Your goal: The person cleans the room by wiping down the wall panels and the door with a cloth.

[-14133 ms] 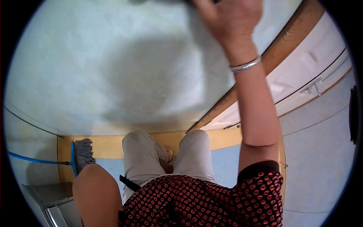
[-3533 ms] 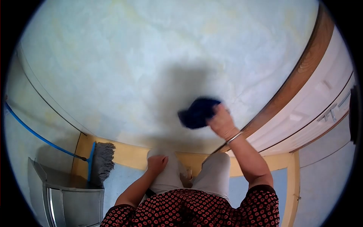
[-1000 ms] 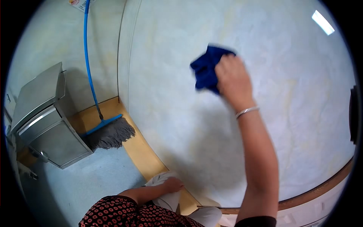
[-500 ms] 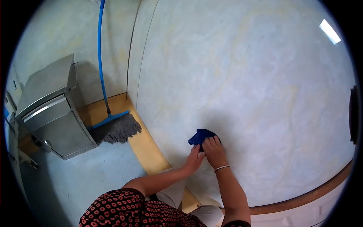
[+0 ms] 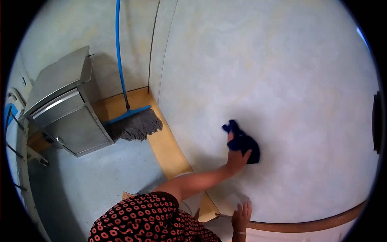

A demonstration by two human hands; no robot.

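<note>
My left hand [image 5: 238,159] reaches to the pale wall [image 5: 306,101] with a dark blue cloth [image 5: 246,148] in its grip. The cloth partly covers its fingers; one end sticks up at the upper left and the rest spreads to the right. Lower down, my right hand [image 5: 241,215], with a bracelet at the wrist, is empty, its fingers stretched upward beside the wall's bottom part.
A mop [image 5: 137,125] with a blue handle leans in the corner beside a metal cabinet [image 5: 74,129]. A brown rail [image 5: 306,226] runs along the lower right. Part of a bed frame [image 5: 18,141] shows at the left edge.
Both hands were together at the cloth. My right hand has let go and moved down; my left hand now has the cloth, shifted right and spread wider. The view has shifted slightly.
</note>
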